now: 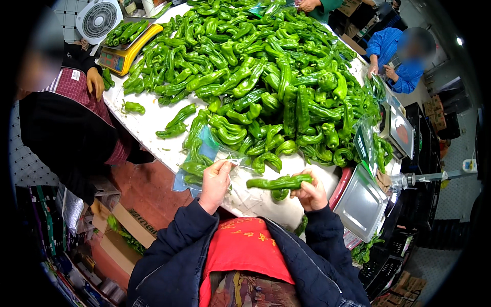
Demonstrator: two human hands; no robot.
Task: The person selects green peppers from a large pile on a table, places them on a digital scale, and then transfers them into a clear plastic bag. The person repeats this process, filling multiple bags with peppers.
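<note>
My left hand (pixel 217 183) pinches the edge of a clear plastic bag (pixel 208 145), which has several green peppers inside and lies at the table's near edge. In my right hand (pixel 313 191) is a long green pepper (pixel 276 182), held by one end, its other end toward the bag. A second small pepper (pixel 280 194) shows just beneath it. Beyond both hands, a large heap of green peppers (pixel 255 77) covers most of the white table (pixel 166 150).
To my right is a scale with a metal tray (pixel 362 202); another scale (pixel 401 130) stands farther off. A yellow scale (pixel 130 51) holds peppers at the far left, near a fan (pixel 98 21). Co-workers stand around the table. A cardboard box (pixel 120 240) sits low at left.
</note>
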